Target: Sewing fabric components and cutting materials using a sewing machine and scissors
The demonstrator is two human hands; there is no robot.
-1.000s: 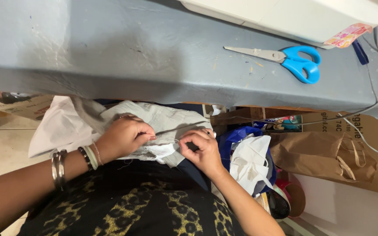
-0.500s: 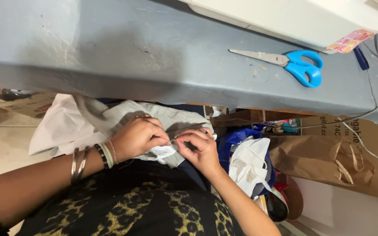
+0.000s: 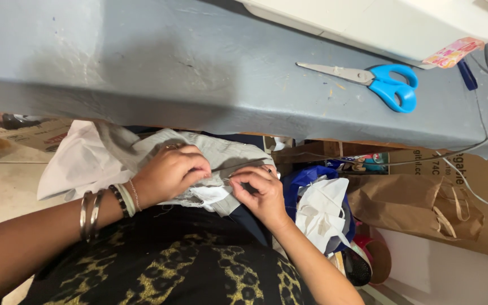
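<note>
- Grey table (image 3: 142, 62) fills the top of the head view, with blue-handled scissors (image 3: 368, 82) lying on it.
- Below its edge, the left hand (image 3: 170, 172) is closed over grey fabric (image 3: 227, 155) in the lap.
- Right hand (image 3: 258, 192) pinches the same cloth, fingertips tight, just beside the left.
- Brown paper bag (image 3: 419, 206) sits off to the right.

Leopard-print top (image 3: 159, 271), metal bangles (image 3: 89, 216), beaded bracelets (image 3: 123, 200)

A home sewing corner is shown: a grey worktable (image 3: 142, 62) w/ blue-handled scissors (image 3: 368, 79) beside a white sewing machine (image 3: 379, 22); paper bags (image 3: 419, 206) & fabric scraps are piled on tiled floor.
</note>
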